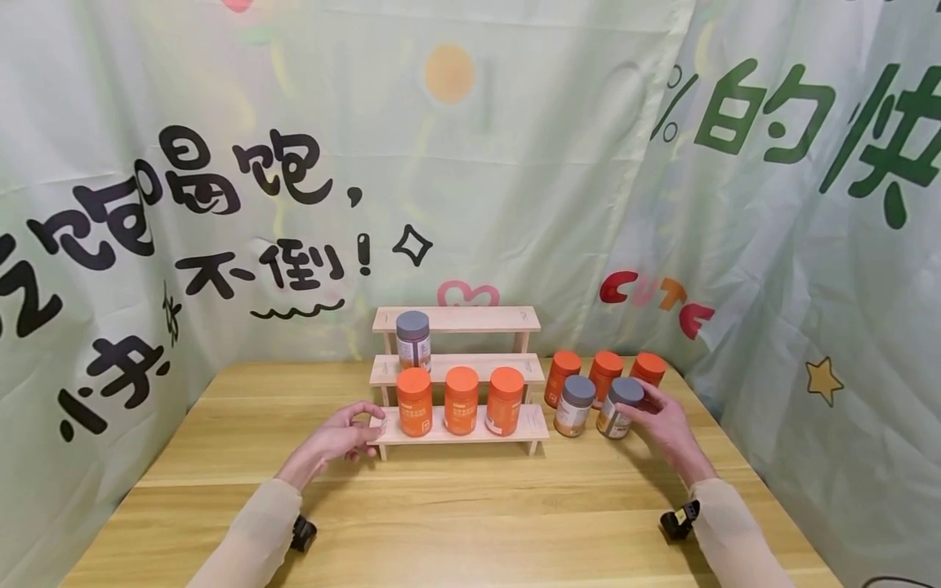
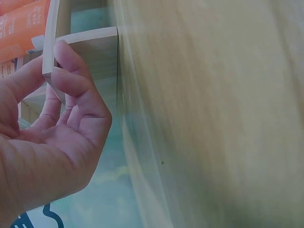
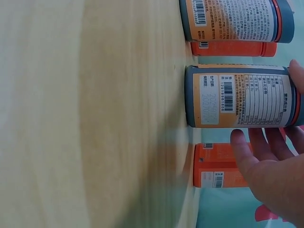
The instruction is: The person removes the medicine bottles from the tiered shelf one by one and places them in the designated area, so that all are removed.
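1. The step in hand looks to be taking hold of a grey-capped jar (image 1: pixel 613 421) standing at the right of the table (image 1: pixel 441 523), beside the stand (image 1: pixel 479 319).
2. The right hand (image 1: pixel 667 418) is partly closed around the top of that jar: in the right wrist view the thumb lies on one side near the cap and the fingers on the other. The pictures do not settle how firm the hold is.
3. The jar is upright, and its base appears to be on the table. A second grey-capped jar (image 1: pixel 571 410) stands just to its left, and three more orange jars (image 1: pixel 564 380) stand behind the pair.
4. As a judgement, a lift from here calls for a secure grip and a straight upward path, so that the close neighbours are not knocked.
5. The left hand (image 1: pixel 342 437) has its fingers bent around the left end of the stand's lowest shelf, with the board between them; this probably steadies it.
6. That shelf bears three orange jars (image 1: pixel 461 402) in a row, while another jar with a grey cap (image 1: pixel 413 338) stands at the left of the middle shelf.
7. Both forearms reach forward from the near edge, well apart, the right one angled inward toward its jar.
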The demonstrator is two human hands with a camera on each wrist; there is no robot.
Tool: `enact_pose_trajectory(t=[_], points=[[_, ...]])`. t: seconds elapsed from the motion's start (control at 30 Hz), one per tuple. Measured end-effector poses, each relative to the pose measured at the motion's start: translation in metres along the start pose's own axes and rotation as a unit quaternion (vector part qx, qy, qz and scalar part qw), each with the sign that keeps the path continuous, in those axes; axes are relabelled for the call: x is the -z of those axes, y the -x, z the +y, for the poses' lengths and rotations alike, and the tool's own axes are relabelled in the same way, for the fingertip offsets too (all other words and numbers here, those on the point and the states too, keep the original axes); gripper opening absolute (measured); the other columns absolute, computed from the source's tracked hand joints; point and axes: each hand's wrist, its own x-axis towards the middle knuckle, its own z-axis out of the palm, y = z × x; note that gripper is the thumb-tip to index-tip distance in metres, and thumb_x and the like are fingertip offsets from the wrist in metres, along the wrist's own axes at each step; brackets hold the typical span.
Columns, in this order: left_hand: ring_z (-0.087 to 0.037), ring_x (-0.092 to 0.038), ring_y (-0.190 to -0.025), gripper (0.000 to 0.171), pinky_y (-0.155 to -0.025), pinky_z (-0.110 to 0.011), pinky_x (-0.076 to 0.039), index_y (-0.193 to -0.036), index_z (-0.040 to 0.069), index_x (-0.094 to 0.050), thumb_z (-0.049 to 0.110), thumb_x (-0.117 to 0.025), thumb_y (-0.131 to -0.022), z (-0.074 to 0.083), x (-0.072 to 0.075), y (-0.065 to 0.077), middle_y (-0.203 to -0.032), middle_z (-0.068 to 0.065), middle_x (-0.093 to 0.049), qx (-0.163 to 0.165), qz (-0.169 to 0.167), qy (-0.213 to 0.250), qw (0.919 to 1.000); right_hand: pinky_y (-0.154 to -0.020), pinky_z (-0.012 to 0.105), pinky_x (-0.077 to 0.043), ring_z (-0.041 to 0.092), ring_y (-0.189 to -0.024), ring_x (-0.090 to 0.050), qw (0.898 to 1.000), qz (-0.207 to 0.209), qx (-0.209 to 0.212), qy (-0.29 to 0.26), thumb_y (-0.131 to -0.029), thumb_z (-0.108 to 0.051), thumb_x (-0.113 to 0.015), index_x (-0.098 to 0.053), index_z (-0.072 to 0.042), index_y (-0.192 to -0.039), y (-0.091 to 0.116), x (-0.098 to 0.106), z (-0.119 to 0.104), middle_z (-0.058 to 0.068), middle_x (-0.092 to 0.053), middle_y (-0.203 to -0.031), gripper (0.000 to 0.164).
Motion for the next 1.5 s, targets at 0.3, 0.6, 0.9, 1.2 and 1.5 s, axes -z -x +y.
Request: enact_pose_trajectory(t=[0.3, 0.6, 0.9, 1.2, 1.5], points=[[-0.020, -0.064, -0.069, 0.034, -0.054, -0.029, -0.043, -0.123, 0.012, -0.052, 0.021, -0.066, -0.093, 0.002, 0.000, 0.001, -0.082, -0.009, -0.061, -0.001, 0.000, -0.004, 1.0000, -0.086, 0.003, -0.040, -0.011, -0.110, -0.044, 0.999, 0.015, 0.010, -0.049, -0.093, -0.036, -0.066, -0.031, -0.008, -0.153, 0.005, 0.004, -0.011, 0.018, -0.036, -0.153, 0.075], [-0.020, -0.064, -0.069, 0.035, -0.054, -0.028, -0.043, -0.124, 0.011, -0.052, 0.020, -0.066, -0.094, 0.000, 0.000, 0.000, -0.081, -0.007, -0.060, -0.001, -0.004, -0.001, 1.0000, -0.080, 0.008, -0.047, -0.011, -0.101, -0.057, 0.992, 0.070, 0.060, -0.084, -0.091, -0.028, -0.070, -0.047, 0.000, -0.142, 0.004, 0.004, -0.025, -0.023, -0.063, -0.113, 0.063], [-0.021, -0.064, -0.070, 0.033, -0.054, -0.029, -0.043, -0.123, 0.013, -0.053, 0.020, -0.066, -0.093, 0.002, -0.001, 0.003, -0.082, -0.007, -0.060, 0.001, 0.006, -0.003, 1.0000, -0.079, 0.007, -0.048, -0.008, -0.095, -0.062, 0.984, 0.097, 0.100, -0.109, -0.089, -0.019, -0.073, -0.056, 0.005, -0.130, -0.001, 0.001, -0.042, -0.021, -0.067, -0.104, 0.050], [-0.019, -0.064, -0.068, 0.034, -0.054, -0.028, -0.043, -0.123, 0.011, -0.052, 0.019, -0.066, -0.093, 0.002, -0.001, 0.002, -0.081, -0.006, -0.060, -0.002, 0.000, 0.001, 1.0000, -0.076, 0.014, -0.052, 0.000, -0.089, -0.064, 0.988, 0.054, 0.105, -0.101, -0.090, -0.023, -0.072, -0.055, 0.007, -0.128, -0.003, -0.008, -0.053, -0.017, -0.065, -0.104, 0.050], [-0.018, -0.063, -0.067, 0.034, -0.054, -0.028, -0.043, -0.123, 0.011, -0.052, 0.021, -0.066, -0.093, 0.003, -0.001, 0.002, -0.081, -0.007, -0.061, 0.000, 0.001, 0.005, 1.0000, -0.080, 0.025, -0.056, 0.012, -0.090, -0.067, 0.988, -0.014, 0.105, -0.112, -0.093, -0.024, -0.068, -0.061, -0.003, -0.122, 0.000, -0.023, -0.068, -0.015, -0.067, -0.100, 0.037]])
